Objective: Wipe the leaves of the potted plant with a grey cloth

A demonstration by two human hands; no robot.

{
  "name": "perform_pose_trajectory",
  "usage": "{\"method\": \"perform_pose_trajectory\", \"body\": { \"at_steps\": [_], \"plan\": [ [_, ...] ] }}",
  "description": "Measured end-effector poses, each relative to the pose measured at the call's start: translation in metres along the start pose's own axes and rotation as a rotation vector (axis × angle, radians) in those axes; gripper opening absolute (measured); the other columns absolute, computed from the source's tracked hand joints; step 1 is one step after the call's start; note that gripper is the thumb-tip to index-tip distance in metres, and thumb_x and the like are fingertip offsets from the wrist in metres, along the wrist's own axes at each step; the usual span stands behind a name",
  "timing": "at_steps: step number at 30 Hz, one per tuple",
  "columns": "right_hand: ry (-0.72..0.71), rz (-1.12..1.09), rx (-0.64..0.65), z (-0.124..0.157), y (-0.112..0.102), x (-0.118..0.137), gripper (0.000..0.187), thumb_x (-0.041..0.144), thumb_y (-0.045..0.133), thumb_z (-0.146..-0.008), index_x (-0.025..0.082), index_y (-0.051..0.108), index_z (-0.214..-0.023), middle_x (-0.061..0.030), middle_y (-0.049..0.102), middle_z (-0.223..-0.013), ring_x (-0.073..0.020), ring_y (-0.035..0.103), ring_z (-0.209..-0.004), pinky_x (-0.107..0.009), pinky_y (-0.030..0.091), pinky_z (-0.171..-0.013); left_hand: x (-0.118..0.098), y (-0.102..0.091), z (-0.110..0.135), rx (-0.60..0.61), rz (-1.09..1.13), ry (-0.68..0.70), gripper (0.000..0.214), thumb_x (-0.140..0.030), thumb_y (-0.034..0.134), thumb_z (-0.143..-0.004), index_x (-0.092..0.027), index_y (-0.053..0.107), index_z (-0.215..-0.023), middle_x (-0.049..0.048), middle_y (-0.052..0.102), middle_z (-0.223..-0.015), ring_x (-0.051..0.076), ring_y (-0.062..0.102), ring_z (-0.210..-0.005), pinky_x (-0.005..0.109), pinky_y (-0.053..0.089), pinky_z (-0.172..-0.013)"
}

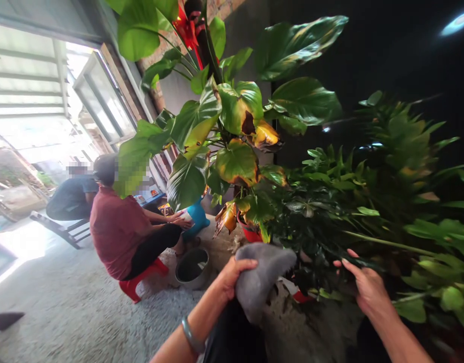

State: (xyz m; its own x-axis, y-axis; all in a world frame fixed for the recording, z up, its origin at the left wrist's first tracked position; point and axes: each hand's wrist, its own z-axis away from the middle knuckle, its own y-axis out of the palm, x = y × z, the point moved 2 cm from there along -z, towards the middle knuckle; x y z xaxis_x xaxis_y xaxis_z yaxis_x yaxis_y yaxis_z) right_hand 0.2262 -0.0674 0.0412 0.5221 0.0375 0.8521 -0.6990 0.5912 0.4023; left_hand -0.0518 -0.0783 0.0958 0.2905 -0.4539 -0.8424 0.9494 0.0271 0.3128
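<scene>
My left hand is closed around a grey cloth, held low in front of the plants. A bangle sits on that wrist. My right hand pinches a dark green leaf of the bushy plant at the right, thumb on top and fingers below. Behind stands a tall plant with large green and yellowing leaves in a red pot.
A person in a red shirt sits on a low red stool at the left, beside a grey bucket and a blue pot. Another person sits farther back near the bright doorway. The floor is grey gravel.
</scene>
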Motion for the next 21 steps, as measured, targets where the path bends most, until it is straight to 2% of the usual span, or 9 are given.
{"method": "perform_pose_trajectory", "body": {
  "at_steps": [3, 5, 7, 9, 12, 14, 16, 18, 21],
  "plan": [
    [0.029, -0.028, 0.020, 0.002, 0.003, 0.000, 0.052, 0.022, 0.075, -0.031, 0.016, 0.065, -0.082, 0.0013, 0.066, -0.045, -0.0132, 0.053, -0.037, -0.023, 0.043, -0.038, -0.056, 0.021, -0.011, -0.054, 0.073, 0.208, 0.024, -0.022, 0.076, -0.055, -0.014, 0.070, -0.077, 0.0035, 0.068, -0.061, 0.017, 0.060, -0.053, 0.028, 0.049, -0.056],
    [0.031, -0.035, 0.027, 0.002, 0.005, -0.001, 0.046, 0.023, 0.075, -0.031, 0.017, 0.065, -0.075, 0.0009, 0.065, -0.045, -0.0133, 0.053, -0.037, -0.023, 0.042, -0.037, -0.079, 0.040, -0.030, -0.095, 0.125, 0.343, 0.024, -0.020, 0.076, -0.056, -0.015, 0.070, -0.078, 0.0030, 0.069, -0.065, 0.016, 0.061, -0.058, 0.028, 0.049, -0.061],
    [0.012, -0.040, 0.027, 0.002, 0.007, -0.004, 0.043, 0.024, 0.076, -0.032, 0.017, 0.065, -0.073, 0.0015, 0.064, -0.044, -0.0139, 0.054, -0.037, -0.023, 0.043, -0.037, -0.076, 0.053, -0.048, -0.154, 0.129, 0.358, 0.020, -0.016, 0.077, -0.053, -0.014, 0.069, -0.072, 0.0024, 0.068, -0.063, 0.015, 0.061, -0.058, 0.027, 0.049, -0.062],
    [-0.013, -0.036, 0.026, -0.001, 0.007, -0.008, 0.042, 0.025, 0.077, -0.035, 0.018, 0.065, -0.074, 0.0017, 0.065, -0.046, -0.0147, 0.055, -0.038, -0.025, 0.043, -0.037, -0.050, 0.057, -0.056, -0.197, 0.076, 0.250, 0.016, -0.012, 0.076, -0.051, -0.014, 0.067, -0.064, 0.0018, 0.066, -0.056, 0.015, 0.058, -0.053, 0.027, 0.048, -0.058],
    [-0.013, -0.005, 0.026, -0.006, 0.004, -0.012, 0.041, 0.027, 0.079, -0.037, 0.017, 0.066, -0.074, 0.0018, 0.064, -0.047, -0.0156, 0.055, -0.038, -0.027, 0.044, -0.038, 0.000, 0.041, -0.041, -0.106, -0.053, 0.026, 0.014, -0.012, 0.074, -0.049, -0.013, 0.068, -0.062, 0.0038, 0.067, -0.054, 0.016, 0.058, -0.050, 0.027, 0.047, -0.053],
    [0.006, 0.006, 0.044, -0.010, 0.000, -0.014, 0.041, 0.026, 0.080, -0.037, 0.017, 0.066, -0.074, 0.0020, 0.064, -0.046, -0.0153, 0.054, -0.037, -0.027, 0.045, -0.037, 0.013, 0.025, -0.022, -0.042, -0.055, -0.054, 0.015, -0.014, 0.073, -0.048, -0.012, 0.068, -0.063, 0.0045, 0.066, -0.053, 0.017, 0.059, -0.049, 0.027, 0.046, -0.052],
    [0.033, -0.010, 0.064, -0.012, -0.002, -0.014, 0.042, 0.025, 0.080, -0.036, 0.017, 0.066, -0.075, 0.0020, 0.064, -0.046, -0.0147, 0.054, -0.037, -0.026, 0.045, -0.037, 0.001, 0.015, -0.007, -0.012, 0.009, -0.010, 0.019, -0.015, 0.072, -0.048, -0.013, 0.069, -0.067, 0.0042, 0.066, -0.054, 0.017, 0.059, -0.049, 0.028, 0.047, -0.052],
    [0.061, -0.040, 0.068, -0.011, -0.002, -0.014, 0.042, 0.023, 0.080, -0.036, 0.017, 0.066, -0.075, 0.0021, 0.064, -0.046, -0.0138, 0.053, -0.036, -0.025, 0.044, -0.036, -0.029, 0.015, -0.005, -0.034, 0.076, 0.107, 0.022, -0.018, 0.073, -0.050, -0.014, 0.069, -0.071, 0.0040, 0.067, -0.057, 0.017, 0.060, -0.050, 0.028, 0.048, -0.053],
    [0.086, -0.075, 0.060, -0.005, 0.003, -0.011, 0.040, 0.021, 0.079, -0.037, 0.018, 0.065, -0.074, 0.0024, 0.064, -0.046, -0.0132, 0.053, -0.036, -0.024, 0.044, -0.035, -0.067, 0.027, -0.028, -0.130, 0.122, 0.315, 0.024, -0.021, 0.077, -0.053, -0.014, 0.070, -0.074, 0.0039, 0.069, -0.063, 0.018, 0.062, -0.057, 0.028, 0.050, -0.059]
  ]
}}
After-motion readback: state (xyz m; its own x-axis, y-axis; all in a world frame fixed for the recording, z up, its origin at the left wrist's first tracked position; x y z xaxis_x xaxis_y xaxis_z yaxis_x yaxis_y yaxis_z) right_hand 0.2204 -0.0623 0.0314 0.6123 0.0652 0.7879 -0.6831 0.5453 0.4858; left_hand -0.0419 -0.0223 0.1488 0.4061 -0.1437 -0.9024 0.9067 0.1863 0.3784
